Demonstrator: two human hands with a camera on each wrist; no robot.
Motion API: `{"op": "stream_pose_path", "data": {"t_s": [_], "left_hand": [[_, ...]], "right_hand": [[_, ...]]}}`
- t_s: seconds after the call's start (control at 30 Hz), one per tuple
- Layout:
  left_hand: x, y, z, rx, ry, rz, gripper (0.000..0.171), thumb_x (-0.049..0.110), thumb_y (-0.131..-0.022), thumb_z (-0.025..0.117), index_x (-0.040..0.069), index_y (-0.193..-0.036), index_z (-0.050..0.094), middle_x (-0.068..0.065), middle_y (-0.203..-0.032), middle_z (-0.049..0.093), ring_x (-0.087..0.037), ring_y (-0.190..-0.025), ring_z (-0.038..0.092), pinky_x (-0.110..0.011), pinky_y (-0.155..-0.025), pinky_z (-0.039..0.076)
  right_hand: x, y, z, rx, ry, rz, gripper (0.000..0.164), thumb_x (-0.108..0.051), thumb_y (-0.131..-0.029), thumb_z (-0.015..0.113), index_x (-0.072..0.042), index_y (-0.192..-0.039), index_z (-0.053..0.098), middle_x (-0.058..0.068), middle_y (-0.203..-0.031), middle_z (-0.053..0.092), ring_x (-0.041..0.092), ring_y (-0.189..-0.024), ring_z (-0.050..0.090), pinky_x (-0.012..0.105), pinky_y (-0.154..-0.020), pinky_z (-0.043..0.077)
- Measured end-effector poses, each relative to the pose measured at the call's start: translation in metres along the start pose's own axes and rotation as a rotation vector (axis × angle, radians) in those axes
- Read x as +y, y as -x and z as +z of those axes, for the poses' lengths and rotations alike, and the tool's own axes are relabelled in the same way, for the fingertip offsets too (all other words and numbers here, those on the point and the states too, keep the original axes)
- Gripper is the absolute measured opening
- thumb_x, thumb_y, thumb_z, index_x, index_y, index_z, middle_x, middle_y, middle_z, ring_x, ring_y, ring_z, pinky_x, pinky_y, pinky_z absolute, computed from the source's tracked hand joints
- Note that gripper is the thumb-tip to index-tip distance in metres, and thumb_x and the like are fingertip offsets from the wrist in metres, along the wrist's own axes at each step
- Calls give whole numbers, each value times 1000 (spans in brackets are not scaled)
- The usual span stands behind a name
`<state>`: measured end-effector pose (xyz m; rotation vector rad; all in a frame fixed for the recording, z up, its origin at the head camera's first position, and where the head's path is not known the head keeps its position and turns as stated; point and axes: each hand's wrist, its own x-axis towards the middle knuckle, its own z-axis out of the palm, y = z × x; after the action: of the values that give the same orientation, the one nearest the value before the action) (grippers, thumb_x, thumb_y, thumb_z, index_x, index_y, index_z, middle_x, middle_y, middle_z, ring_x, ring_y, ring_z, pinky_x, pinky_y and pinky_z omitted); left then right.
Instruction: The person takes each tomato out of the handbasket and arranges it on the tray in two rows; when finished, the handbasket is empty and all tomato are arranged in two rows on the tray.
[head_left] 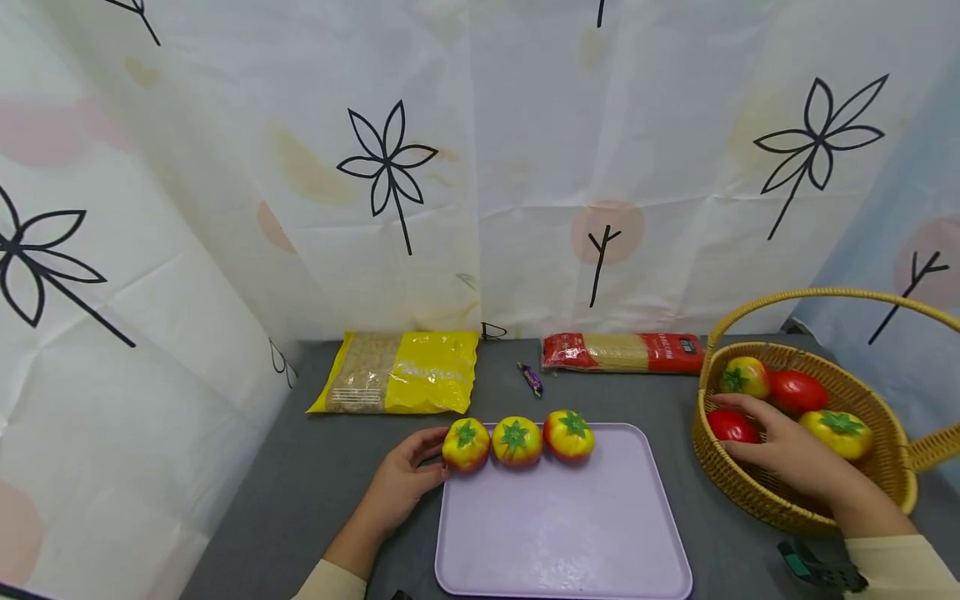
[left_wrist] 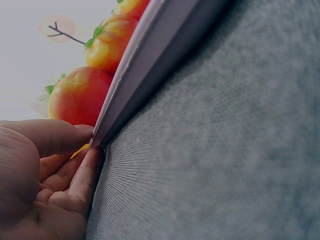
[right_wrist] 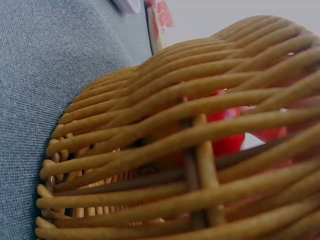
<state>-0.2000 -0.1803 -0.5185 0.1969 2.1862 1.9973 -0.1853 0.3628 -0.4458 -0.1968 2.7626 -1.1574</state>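
My left hand (head_left: 408,479) is at the far left corner of a lilac tray (head_left: 562,533), its thumb and fingers curved about the left side of a yellow-red tomato (head_left: 466,446). The thumb tip also meets the rim in the left wrist view. Two similar tomatoes, a middle one (head_left: 517,442) and a right one (head_left: 569,437), complete a row along the far rim. Inside a wicker basket (head_left: 795,512), my right hand (head_left: 791,454) grips a red tomato (head_left: 730,426) between thumb and fingers. The right wrist view shows mostly basket weave (right_wrist: 175,130), hiding that hand.
More tomatoes lie in the basket: a red one (head_left: 799,392) and two yellow ones. Its tall handle (head_left: 832,293) arches overhead. Behind the tray lie a yellow packet (head_left: 431,371), a small purple-wrapped sweet (head_left: 531,380) and a red noodle packet (head_left: 622,352). A patterned curtain (head_left: 517,167) encloses the table.
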Motion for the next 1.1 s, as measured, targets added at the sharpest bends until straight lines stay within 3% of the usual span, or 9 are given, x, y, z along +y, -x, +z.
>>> {"op": "stream_pose_path", "data": {"t_s": [0.23, 0.3, 0.4, 0.5, 0.63, 0.7, 0.87, 1.1], "left_hand": [[0, 1, -1, 2, 12, 4, 58, -9, -95, 75, -6, -150, 57, -23, -151, 59, -41, -140, 56, -36, -103, 57], [0, 1, -1, 2, 11, 6, 58, -9, -95, 76, -6, -150, 57, -22, -151, 59, -41, -140, 56, -36, -103, 57], [0, 1, -1, 1, 8, 8, 58, -9, -95, 76, -6, -150, 58, -22, -150, 59, -41, -140, 56, -36, -103, 57], [0, 1, -1, 0, 4, 6, 57, -8, -95, 76, -5, -149, 58, -22, -150, 60, -41, -140, 57, -36, -103, 57], [-1, 1, -1, -4, -11, 15, 57, -8, -95, 75, -6, -150, 58, -23, -150, 59, -42, -139, 57, -36, -103, 57], [-2, 1, -1, -7, -8, 15, 57, -8, -95, 75, -6, -149, 58, -23, -150, 59, -42, -139, 57, -36, -103, 57], [-1, 0, 0, -12, 10, 14, 57, -8, -95, 76, -6, -149, 58, -23, -150, 59, -42, -140, 56, -37, -103, 57], [-2, 0, -2, -12, -14, 14, 58, -7, -95, 76, -6, -150, 57, -23, -151, 59, -42, -140, 56, -36, -103, 57]], "right_hand": [[-4, 2, -4, 66, -31, 43, 73, -27, -107, 73, 6, -161, 36, 43, -155, 32, 65, -130, 36, 79, -96, 49], [-5, 3, -6, 86, -65, 57, 74, -30, -108, 70, 5, -162, 33, 44, -156, 27, 67, -131, 33, 66, -94, 57], [-6, 5, -6, 122, -133, 46, 74, -28, -109, 69, 6, -162, 29, 43, -158, 24, 66, -132, 35, 36, -86, 61], [-7, 6, -3, 172, -190, 17, 74, -22, -108, 70, 6, -162, 27, 40, -159, 27, 49, -127, 48, 19, -78, 57], [-8, 7, -1, 237, -220, 6, 71, -18, -108, 71, 5, -160, 29, 37, -156, 36, 14, -114, 56, 19, -77, 58], [-9, 8, 0, 256, -227, 16, 70, -19, -108, 71, 4, -160, 30, 37, -155, 36, 16, -115, 56, 20, -76, 59], [-13, 10, 0, 297, -246, 29, 68, -18, -106, 74, -1, -158, 33, 34, -151, 35, 49, -122, 46, 22, -73, 60], [-20, 12, 3, 325, -285, 10, 73, -16, -102, 79, -29, -161, 38, 26, -154, 31, 22, -119, 42, 24, -76, 61]]}}
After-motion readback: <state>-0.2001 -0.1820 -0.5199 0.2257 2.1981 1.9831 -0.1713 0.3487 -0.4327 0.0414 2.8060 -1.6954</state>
